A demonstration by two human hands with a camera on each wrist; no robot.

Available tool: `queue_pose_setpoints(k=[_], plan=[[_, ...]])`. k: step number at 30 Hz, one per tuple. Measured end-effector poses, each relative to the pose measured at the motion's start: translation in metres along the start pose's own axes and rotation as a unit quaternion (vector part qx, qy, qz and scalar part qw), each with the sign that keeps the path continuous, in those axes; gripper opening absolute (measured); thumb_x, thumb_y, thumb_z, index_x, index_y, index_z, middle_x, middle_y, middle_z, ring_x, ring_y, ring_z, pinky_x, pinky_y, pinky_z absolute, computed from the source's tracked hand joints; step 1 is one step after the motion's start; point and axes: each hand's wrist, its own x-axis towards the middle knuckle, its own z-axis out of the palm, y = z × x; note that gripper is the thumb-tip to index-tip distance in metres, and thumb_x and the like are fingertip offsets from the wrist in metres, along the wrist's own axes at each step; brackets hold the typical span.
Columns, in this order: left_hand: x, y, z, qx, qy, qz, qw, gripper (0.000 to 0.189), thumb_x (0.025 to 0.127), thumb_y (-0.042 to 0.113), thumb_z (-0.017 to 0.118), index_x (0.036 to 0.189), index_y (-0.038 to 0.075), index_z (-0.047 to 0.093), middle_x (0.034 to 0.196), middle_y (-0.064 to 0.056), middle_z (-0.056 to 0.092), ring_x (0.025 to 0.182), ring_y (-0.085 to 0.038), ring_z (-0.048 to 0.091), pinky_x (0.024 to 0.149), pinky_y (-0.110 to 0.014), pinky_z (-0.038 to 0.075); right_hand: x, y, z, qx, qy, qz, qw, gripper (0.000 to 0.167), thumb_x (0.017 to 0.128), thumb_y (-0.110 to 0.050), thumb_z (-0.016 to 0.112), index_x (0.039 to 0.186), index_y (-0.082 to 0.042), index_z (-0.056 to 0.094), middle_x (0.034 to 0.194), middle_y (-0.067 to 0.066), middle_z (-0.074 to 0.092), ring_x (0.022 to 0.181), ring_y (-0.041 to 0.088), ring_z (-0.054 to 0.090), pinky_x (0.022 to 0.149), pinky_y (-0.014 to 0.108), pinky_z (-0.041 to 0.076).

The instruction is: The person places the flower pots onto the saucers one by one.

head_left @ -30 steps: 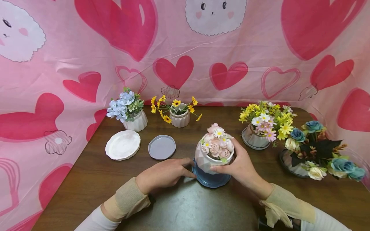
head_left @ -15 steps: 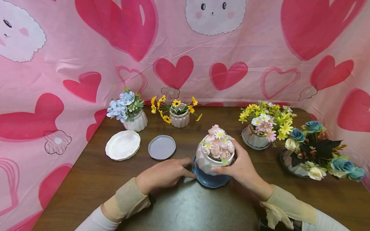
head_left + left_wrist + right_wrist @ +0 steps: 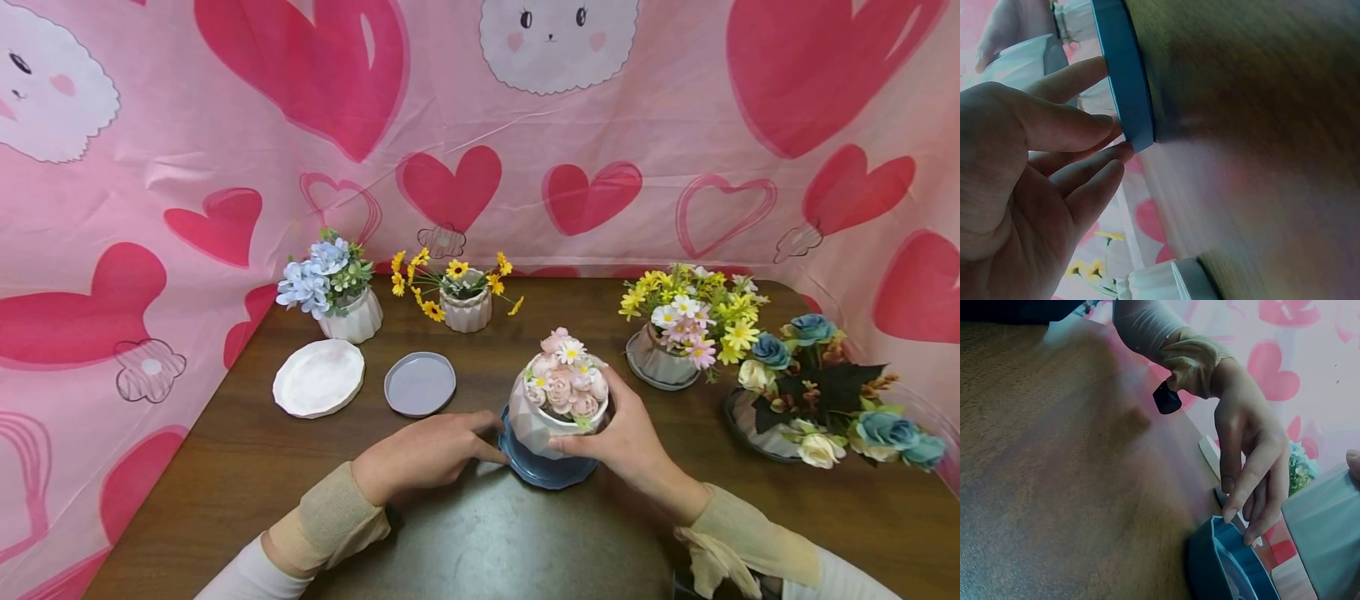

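Observation:
In the head view, my right hand (image 3: 637, 442) grips a faceted white flower pot (image 3: 534, 425) of pale pink roses and small daisies (image 3: 558, 383). The pot is right above a dark blue saucer (image 3: 551, 473). Both wrist views show a gap between pot and saucer. My left hand (image 3: 420, 450) holds the saucer's left edge with thumb and fingertips. In the left wrist view, the left hand's fingers (image 3: 1079, 134) meet the saucer's rim (image 3: 1124, 75). The right wrist view shows those fingertips at the saucer (image 3: 1200, 556), beside the pot (image 3: 1329, 531).
A white saucer (image 3: 318, 377) and a grey saucer (image 3: 420, 383) lie at the left. Behind them stand a blue-flowered pot (image 3: 352, 317) and a yellow-flowered pot (image 3: 467, 312). To the right, a yellow-and-pink arrangement (image 3: 686, 317) and a rose arrangement (image 3: 817, 417) stand on saucers.
The flower pot in my right hand has shifted very slightly to the right and nearer to me. My left hand and the blue saucer look unmoved.

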Motion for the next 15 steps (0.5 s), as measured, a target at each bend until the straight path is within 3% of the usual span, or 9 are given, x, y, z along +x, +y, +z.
queue_pose_setpoints(k=[15], plan=[[-0.0008,-0.0001,0.0001,-0.007,0.000,-0.001,1.0000,0.046,0.091,-0.002,0.059,0.121,0.031,0.071,0.134,-0.002,0.058,0.116,-0.013,0.063,0.094,-0.027,0.053,-0.0003,0.0041,0.0018,-0.014,-0.001,-0.006,0.9999,0.096,0.061,-0.018,0.095,0.143,-0.014,0.045,0.134,0.005,0.059,0.113,0.001,0.055,0.094,0.011,0.043]])
